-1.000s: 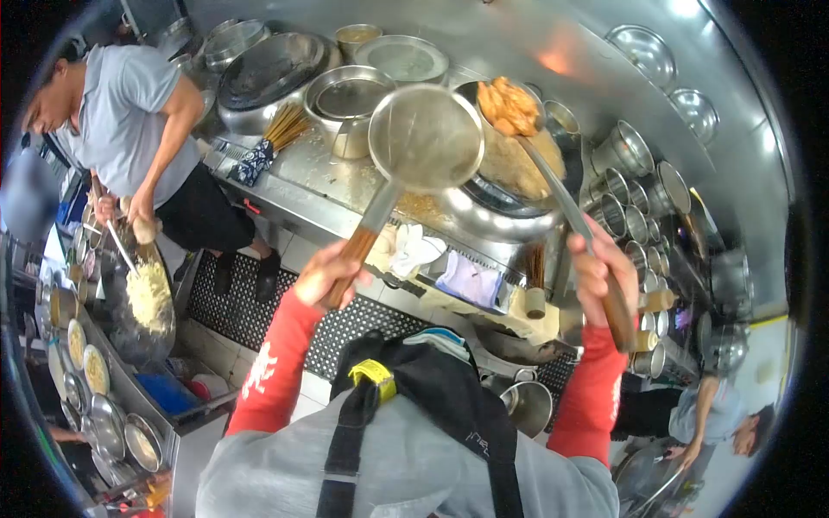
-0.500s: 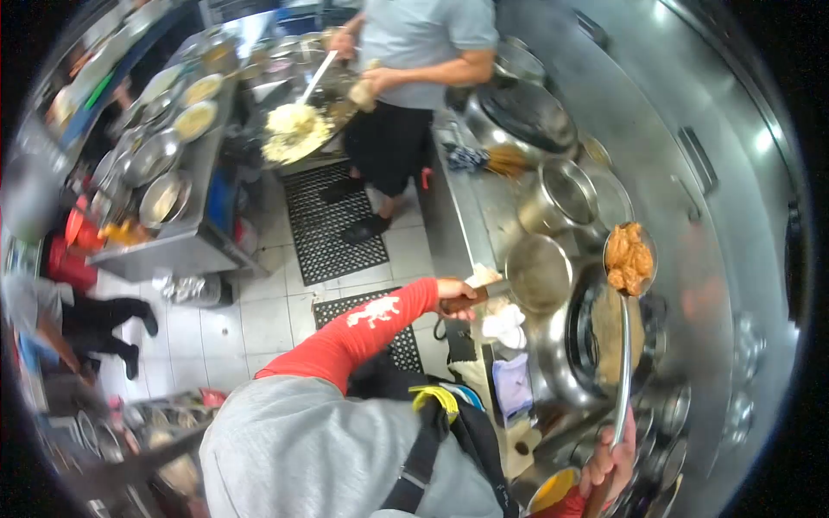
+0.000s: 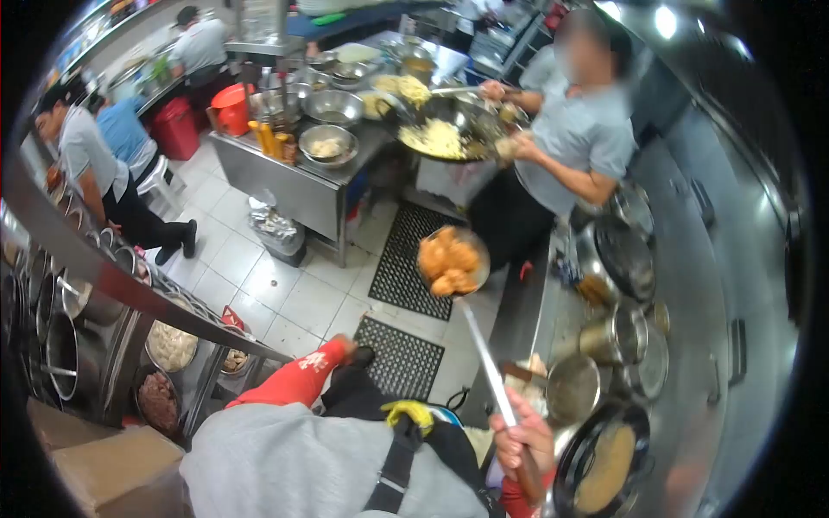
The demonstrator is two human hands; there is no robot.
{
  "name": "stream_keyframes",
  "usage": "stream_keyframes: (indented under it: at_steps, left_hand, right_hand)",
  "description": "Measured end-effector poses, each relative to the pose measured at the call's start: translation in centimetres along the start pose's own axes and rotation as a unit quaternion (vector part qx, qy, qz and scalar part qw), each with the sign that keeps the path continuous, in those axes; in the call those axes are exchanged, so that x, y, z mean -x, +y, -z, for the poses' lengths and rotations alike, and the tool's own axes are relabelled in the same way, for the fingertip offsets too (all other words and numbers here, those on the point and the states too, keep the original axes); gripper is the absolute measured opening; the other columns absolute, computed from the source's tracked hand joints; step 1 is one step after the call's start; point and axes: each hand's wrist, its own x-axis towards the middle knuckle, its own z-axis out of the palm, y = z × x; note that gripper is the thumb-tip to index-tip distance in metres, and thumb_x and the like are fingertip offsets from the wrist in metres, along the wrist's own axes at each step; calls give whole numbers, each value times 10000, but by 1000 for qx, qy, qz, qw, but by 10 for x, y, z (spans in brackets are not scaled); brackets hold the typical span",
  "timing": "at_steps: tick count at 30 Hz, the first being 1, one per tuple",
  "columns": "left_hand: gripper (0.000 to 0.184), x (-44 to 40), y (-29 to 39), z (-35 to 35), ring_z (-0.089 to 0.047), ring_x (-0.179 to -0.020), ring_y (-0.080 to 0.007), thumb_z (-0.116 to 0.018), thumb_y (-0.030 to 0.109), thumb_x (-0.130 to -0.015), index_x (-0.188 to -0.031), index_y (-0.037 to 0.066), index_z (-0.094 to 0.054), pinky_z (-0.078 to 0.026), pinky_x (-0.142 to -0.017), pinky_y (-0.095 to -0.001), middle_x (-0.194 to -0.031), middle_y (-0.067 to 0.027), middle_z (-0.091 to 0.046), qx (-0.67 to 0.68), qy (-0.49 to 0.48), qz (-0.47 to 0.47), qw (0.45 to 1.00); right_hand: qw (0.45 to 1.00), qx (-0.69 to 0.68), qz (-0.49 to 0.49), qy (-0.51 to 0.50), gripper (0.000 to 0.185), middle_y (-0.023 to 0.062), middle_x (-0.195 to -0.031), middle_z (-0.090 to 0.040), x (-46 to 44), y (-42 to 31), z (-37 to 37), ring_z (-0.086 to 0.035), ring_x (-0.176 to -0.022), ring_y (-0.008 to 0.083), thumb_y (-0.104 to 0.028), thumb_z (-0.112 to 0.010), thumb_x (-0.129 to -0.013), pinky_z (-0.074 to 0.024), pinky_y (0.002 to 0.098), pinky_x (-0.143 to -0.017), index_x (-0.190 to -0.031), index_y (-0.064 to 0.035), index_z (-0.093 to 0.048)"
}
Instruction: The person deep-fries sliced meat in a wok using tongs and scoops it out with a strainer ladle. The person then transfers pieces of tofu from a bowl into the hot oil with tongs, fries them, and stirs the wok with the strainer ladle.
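Right hand (image 3: 524, 432) is clamped on the wooden handle of a ladle (image 3: 485, 354), just left of the wok (image 3: 637, 432), which holds brown liquid. From that grip the ladle slants away so that its bowl hangs well beyond the wok and to its left, over the floor. Heaped in the bowl is orange food (image 3: 449, 262).

The left hand (image 3: 345, 347) is well left of the wok, at the end of a red sleeve (image 3: 302, 371) and near a mat (image 3: 401, 354); it shows too small to tell whether its fingers are apart or together.

Just beyond the wok lies a strainer (image 3: 572, 388), its handle pointing left. A pot (image 3: 596, 338) stands farther from the wok, past the strainer.

Well beyond the wok, a co-worker (image 3: 579, 147) in a grey shirt has a pan (image 3: 471, 129) with pale yellow food (image 3: 432, 138). Far beyond the wok and to its left are a steel table (image 3: 276, 177) and an orange bucket (image 3: 230, 110).
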Motion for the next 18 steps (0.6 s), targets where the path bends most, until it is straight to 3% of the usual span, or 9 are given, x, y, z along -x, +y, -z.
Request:
stream_keyframes:
  at_steps: [2,4,6,7,9,10,12,15,18]
  left_hand:
    - [323,72,-34,39,-683,-776,-315,-795,356,-637,-775,77,-711,-547,-717,-396,-827,-149,-698,-494,30,-98,864]
    - [309,84,-101,47,-681,-767,-310,-793,317,-637,-801,67,-715,-549,-713,-389,-810,-156,-694,-453,45,-89,886]
    - [322,86,-140,50,-673,-934,-278,-705,250,-755,-996,37,-692,-537,-815,-371,-1005,-151,-692,-299,14,63,952]
    - [325,94,-154,58,-677,-920,-278,-657,252,-791,-1008,11,-685,-541,-802,-380,-995,-154,-695,-413,-6,-28,910]
    - [351,93,-148,68,-686,-873,-288,-612,248,-814,-1026,-28,-663,-554,-746,-395,-1002,-181,-685,-94,95,170,976]
    - [365,92,-147,69,-690,-849,-293,-590,246,-826,-1035,-47,-652,-560,-719,-402,-1005,-195,-680,74,136,265,952]
    - [358,64,-156,89,-694,-801,-286,-571,223,-825,-1020,-69,-640,-564,-654,-397,-1039,-213,-663,18,78,202,976]
    - [328,67,-105,154,-693,-721,-250,-536,169,-823,-1059,-48,-607,-563,-561,-376,-1030,-209,-651,205,56,250,944]
    - [322,95,-53,188,-682,-673,-240,-517,134,-818,-1092,-22,-582,-562,-534,-371,-936,-177,-662,376,196,129,897]
  right_hand:
    - [994,-36,-78,-61,655,245,-1032,-477,-43,7,0,-491,-619,127,92,-437,-830,-490,250,-460,-1448,-27,-254]
    - [984,-51,-149,-81,649,245,-1055,-466,-86,8,-16,-470,-629,121,89,-433,-836,-473,242,-477,-1449,-16,-247]
    - [978,-29,-180,-102,641,249,-1057,-464,-133,3,-40,-463,-621,120,93,-423,-833,-468,240,-472,-1443,0,-249]
    - [976,-21,-190,-105,638,250,-1055,-464,-158,0,-56,-460,-615,119,92,-423,-831,-467,240,-467,-1440,5,-253]
    - [977,19,-173,-126,633,256,-1037,-487,-210,-9,-93,-463,-587,119,86,-427,-826,-458,237,-441,-1433,11,-265]
    - [979,60,-146,-128,627,258,-1014,-513,-235,-13,-115,-479,-562,121,72,-435,-824,-456,237,-413,-1428,14,-274]
    - [976,82,-107,-171,622,263,-1011,-524,-288,-22,-152,-516,-569,120,50,-445,-830,-475,246,-400,-1426,12,-269]
    - [966,167,-78,-182,632,126,-930,-581,-370,-30,-210,-492,-563,75,14,-488,-854,-418,185,-405,-1442,-41,-262]
    - [935,308,2,-174,659,111,-901,-592,-464,-17,-249,-516,-580,92,22,-565,-835,-440,232,-427,-1428,-40,-284]
